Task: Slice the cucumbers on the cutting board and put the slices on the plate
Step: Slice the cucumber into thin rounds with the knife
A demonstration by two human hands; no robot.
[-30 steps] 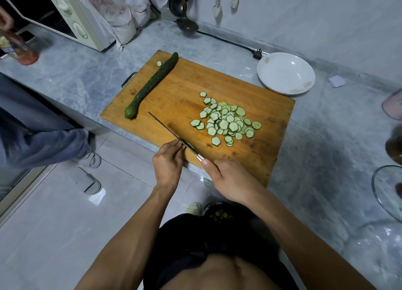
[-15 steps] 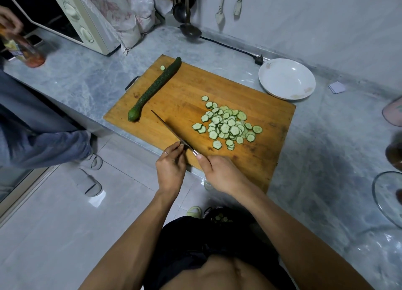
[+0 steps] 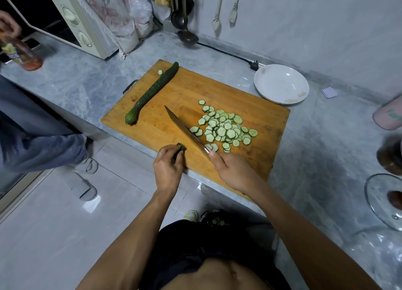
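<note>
Fingers of the left hand (image 3: 168, 167) curl round a small green cucumber stub (image 3: 181, 147) at the near edge of the board (image 3: 250, 159), seemingly the end piece too short to slice safely. Right hand (image 3: 230, 170) is wrapped round the handle of the knife (image 3: 185, 128), whose blade slants away across the board with its tip just left of the slices (image 3: 224, 128); it lies low over the wood, though whether it touches is hard to tell. That pile sits mid-board, to the right of the blade, probably where the cuts dropped. A whole cucumber (image 3: 152, 93) lies along the far left of the board, well apart from the pile and out of the blade's way, with one stray slice (image 3: 160, 72) just beside its far end. Beyond the board's far right corner stands the plate (image 3: 281, 84), with no slices in it, so none have been moved over yet. One cucumber looks finished; the next likely needs the stub set aside and the whole one pulled in.
</note>
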